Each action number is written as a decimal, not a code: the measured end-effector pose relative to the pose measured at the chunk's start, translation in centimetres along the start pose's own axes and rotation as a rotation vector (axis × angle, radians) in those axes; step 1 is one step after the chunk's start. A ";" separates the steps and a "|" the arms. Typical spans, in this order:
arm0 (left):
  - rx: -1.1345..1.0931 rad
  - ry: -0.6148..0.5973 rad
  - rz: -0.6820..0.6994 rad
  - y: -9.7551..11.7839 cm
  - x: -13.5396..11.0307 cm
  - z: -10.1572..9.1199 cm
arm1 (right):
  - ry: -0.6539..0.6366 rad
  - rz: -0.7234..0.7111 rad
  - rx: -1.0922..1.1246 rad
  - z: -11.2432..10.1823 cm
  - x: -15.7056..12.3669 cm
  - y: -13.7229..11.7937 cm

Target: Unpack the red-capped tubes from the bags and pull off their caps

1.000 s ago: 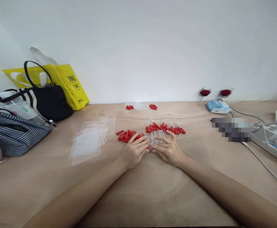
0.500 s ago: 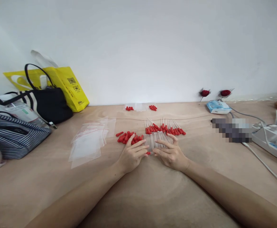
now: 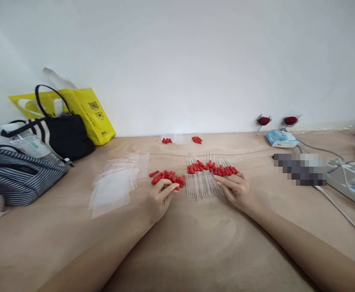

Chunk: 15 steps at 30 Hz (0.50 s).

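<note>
My left hand (image 3: 162,196) is closed in a pinch on a red rubber bulb (image 3: 176,187), beside a loose pile of red bulbs (image 3: 165,175). A row of clear, thin glass dropper tubes (image 3: 200,186) lies side by side in front of me. At the right end of that row is my right hand (image 3: 236,190), thumb and forefinger closed on an end tube, partly hidden by the fingers. Behind the row lie several droppers with red bulbs (image 3: 223,169) fitted, their thin tips pointing away from me.
Clear zip bags (image 3: 112,184) lie fanned out at left. Small bags with red bulbs (image 3: 167,140) lie by the wall. Bags, including a yellow bag (image 3: 100,121), stand at far left. At right are a blue tissue pack (image 3: 282,138), a power strip (image 3: 344,182) and cables.
My left hand has moved left, away from the tubes, with a red bulb in its fingers. My right hand has shifted right to the row's end, uncovering the tubes. The view has tilted slightly.
</note>
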<state>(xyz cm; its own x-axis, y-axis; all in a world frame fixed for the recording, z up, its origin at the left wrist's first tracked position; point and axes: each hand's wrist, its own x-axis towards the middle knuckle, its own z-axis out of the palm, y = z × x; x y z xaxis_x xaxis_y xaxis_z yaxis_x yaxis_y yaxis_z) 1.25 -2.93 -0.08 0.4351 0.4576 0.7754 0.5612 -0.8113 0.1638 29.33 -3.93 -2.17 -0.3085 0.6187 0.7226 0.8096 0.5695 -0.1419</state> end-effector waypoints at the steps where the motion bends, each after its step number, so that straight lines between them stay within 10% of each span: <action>1: 0.014 0.021 -0.021 0.0 0.1 0.0 | -0.023 0.007 0.006 0.3 0.1 -0.2; 15: 0.043 0.201 -0.604 -4.9 0.3 -1.1 | 0.146 0.121 0.027 3.4 2.5 -2.5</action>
<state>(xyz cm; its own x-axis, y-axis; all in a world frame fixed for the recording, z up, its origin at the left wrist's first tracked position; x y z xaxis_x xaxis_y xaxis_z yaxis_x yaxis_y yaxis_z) -2.13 0.76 0.08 -0.1048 0.7491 0.6541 0.6955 -0.4149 0.5866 24.80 -1.94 -2.30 -0.1322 0.5995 0.7894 0.8222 0.5112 -0.2505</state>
